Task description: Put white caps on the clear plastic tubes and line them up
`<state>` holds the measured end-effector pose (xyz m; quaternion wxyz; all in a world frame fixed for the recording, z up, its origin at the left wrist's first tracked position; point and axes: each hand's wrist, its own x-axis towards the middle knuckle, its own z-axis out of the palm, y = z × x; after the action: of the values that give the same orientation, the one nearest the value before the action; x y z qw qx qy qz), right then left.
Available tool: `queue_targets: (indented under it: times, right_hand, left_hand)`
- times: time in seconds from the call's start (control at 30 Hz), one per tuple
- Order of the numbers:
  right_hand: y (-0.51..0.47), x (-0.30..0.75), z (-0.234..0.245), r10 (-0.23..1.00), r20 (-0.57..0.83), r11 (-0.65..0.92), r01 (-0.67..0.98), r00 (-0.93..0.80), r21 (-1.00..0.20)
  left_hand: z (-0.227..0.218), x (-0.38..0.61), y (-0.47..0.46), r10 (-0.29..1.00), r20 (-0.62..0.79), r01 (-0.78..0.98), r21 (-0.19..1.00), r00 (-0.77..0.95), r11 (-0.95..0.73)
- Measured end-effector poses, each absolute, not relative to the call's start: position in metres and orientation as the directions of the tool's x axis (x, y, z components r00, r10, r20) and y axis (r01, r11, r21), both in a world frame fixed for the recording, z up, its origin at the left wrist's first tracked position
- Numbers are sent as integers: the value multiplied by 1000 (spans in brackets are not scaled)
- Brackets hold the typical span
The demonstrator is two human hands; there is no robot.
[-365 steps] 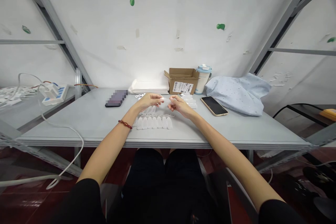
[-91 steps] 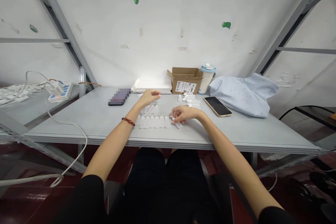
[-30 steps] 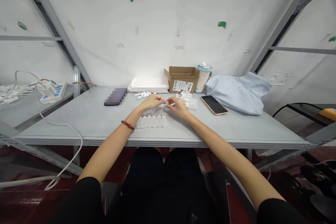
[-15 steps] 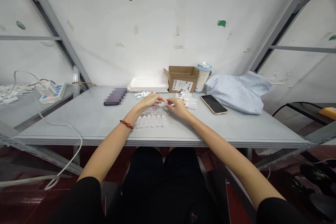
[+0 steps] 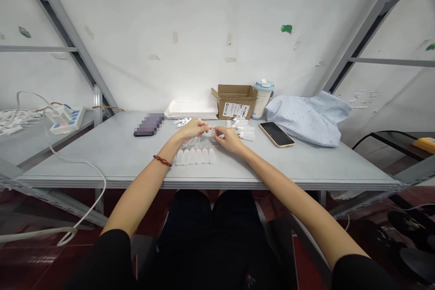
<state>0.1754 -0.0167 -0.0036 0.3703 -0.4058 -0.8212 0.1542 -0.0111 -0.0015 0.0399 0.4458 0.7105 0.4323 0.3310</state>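
My right hand (image 5: 229,139) pinches a small clear, rounded plastic piece (image 5: 214,132) between thumb and fingertips. Close by on its left, my left hand (image 5: 194,130) is closed, its fingertips almost at the piece. What those fingers hold is too small to make out. Below the hands lies a row of several white translucent oval pieces (image 5: 195,156), with a white cord along its top. Behind my left hand sit several small white caps (image 5: 182,122). More clear plastic pieces with white ends (image 5: 247,133) lie beyond my right hand.
Along the wall stand white trays (image 5: 192,109), an open cardboard box (image 5: 235,103) and a blue-lidded cup (image 5: 261,102). A phone (image 5: 277,134) and a pale blue cloth (image 5: 306,118) lie at right. A dark purple, pixelated object (image 5: 148,125) lies at left, and a power strip (image 5: 70,121) further left.
The clear piece in my right fingers shows more plainly now and has tilted slightly. My left fingers have straightened a little towards it.
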Motion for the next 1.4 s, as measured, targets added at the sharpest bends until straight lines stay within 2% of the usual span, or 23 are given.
queue_targets:
  times: [0.3, 0.57, 0.93, 1.1, 1.3, 1.4]
  right_hand:
    - [-19, 175, -1, 767, 484, 641, 535, -422, -550]
    - [-17, 176, -3, 745, 513, 667, 509, -427, -545]
    - [-14, 176, -5, 765, 507, 642, 524, -397, -559]
    - [-15, 175, -4, 762, 501, 641, 587, -411, -495]
    - [-13, 173, -6, 766, 515, 634, 582, -385, -509]
    - [-10, 174, -6, 787, 512, 605, 591, -344, -533]
  left_hand:
    - [40, -8, -3, 922, 127, 411, 867, 367, -283]
    - [32, -9, 4, 893, 145, 379, 867, 426, -322]
    - [33, -8, 3, 851, 237, 328, 848, 468, -416]
    - [35, -6, 0, 838, 235, 336, 837, 492, -432]
    - [34, -7, 1, 871, 171, 381, 848, 461, -368]
    - [37, -8, 2, 885, 214, 481, 774, 413, -412]
